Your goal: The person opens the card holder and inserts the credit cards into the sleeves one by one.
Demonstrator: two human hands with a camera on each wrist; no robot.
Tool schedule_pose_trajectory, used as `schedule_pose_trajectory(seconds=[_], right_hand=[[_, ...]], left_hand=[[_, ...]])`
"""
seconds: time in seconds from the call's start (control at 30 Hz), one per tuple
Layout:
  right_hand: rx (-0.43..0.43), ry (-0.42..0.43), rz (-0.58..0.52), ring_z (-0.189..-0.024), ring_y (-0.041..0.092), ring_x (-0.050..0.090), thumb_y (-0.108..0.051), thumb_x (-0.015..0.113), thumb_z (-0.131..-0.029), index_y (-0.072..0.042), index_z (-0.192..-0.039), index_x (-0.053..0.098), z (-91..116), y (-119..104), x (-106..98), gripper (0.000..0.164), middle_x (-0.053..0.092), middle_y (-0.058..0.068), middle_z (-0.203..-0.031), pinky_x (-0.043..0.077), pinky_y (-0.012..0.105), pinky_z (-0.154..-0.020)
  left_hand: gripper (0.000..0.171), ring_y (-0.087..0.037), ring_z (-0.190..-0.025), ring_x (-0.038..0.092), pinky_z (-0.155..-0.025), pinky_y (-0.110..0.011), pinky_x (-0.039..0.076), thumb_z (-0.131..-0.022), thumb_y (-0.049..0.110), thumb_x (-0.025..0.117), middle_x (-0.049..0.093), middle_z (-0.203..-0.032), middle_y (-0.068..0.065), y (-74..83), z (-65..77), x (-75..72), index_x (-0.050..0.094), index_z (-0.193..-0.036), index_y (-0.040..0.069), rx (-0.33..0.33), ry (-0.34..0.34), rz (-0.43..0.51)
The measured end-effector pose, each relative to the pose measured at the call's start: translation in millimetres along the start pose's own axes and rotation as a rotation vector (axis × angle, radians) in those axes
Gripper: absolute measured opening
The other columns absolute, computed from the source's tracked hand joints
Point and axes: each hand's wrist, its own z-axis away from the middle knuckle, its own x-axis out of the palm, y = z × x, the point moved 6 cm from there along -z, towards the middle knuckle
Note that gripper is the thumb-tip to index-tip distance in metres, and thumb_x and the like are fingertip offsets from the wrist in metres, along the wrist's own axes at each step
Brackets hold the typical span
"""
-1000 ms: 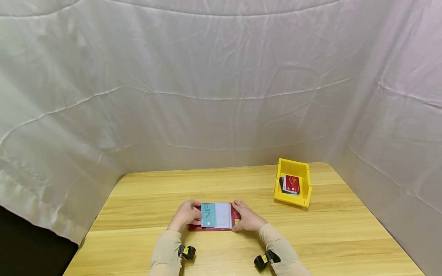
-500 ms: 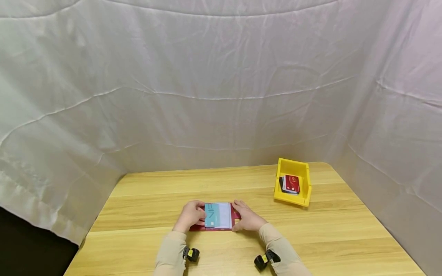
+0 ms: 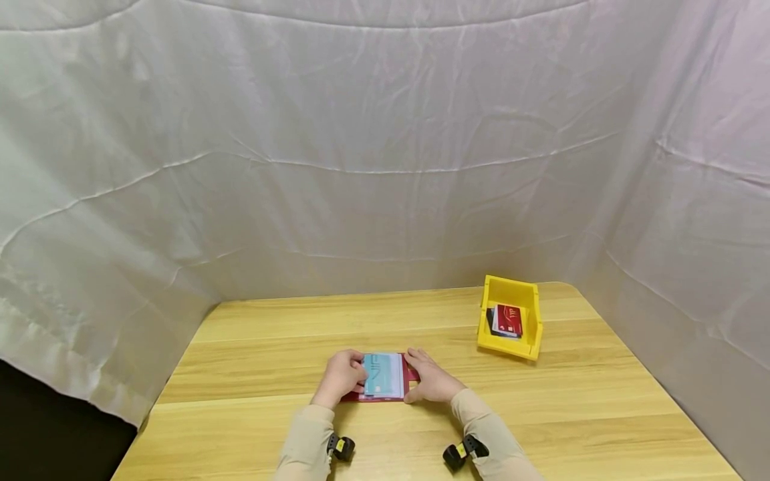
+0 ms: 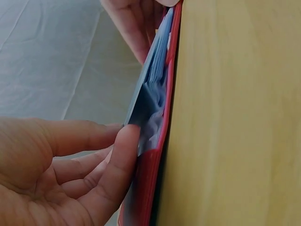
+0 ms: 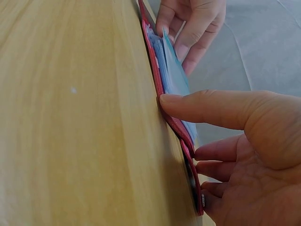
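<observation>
Head view: our left hand (image 3: 344, 375) pinches the card (image 3: 380, 375) over the wallet (image 3: 406, 379); our right hand (image 3: 430, 380), fingers spread, touches its right edge. Bench (image 3: 460, 357) separates wallet from bin (image 3: 511, 290).

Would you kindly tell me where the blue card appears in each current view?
Head: the blue card lies low, near centre, between left hand and right hand.
Left wrist: blue card, edge-on near centre, at the left fingertips.
Right wrist: blue card, upper picture, right of centre.
Shared landmark: the red card holder beneath it.
</observation>
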Motion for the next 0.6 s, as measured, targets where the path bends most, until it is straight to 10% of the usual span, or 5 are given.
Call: schedule_pose_trajectory(seconds=[0.6], right_hand=[[0.012, -0.004, -0.019, -0.137, 0.036, 0.011, -0.019, 0.076, -0.064, 0.003, -0.138, 0.028, 0, 0, 0, 0.091, 0.021, 0.017, -0.148, 0.016, 0.054, -0.11]], left_hand=[[0.038, -0.013, -0.051, 0.056, -0.045, -0.027, 0.052, -0.079, -0.003, 0.058, 0.054, -0.071, -0.008, 6.6, 0.8, 11.3, 0.053, -0.116, -0.009, 0.026, 0.0, -0.095]])
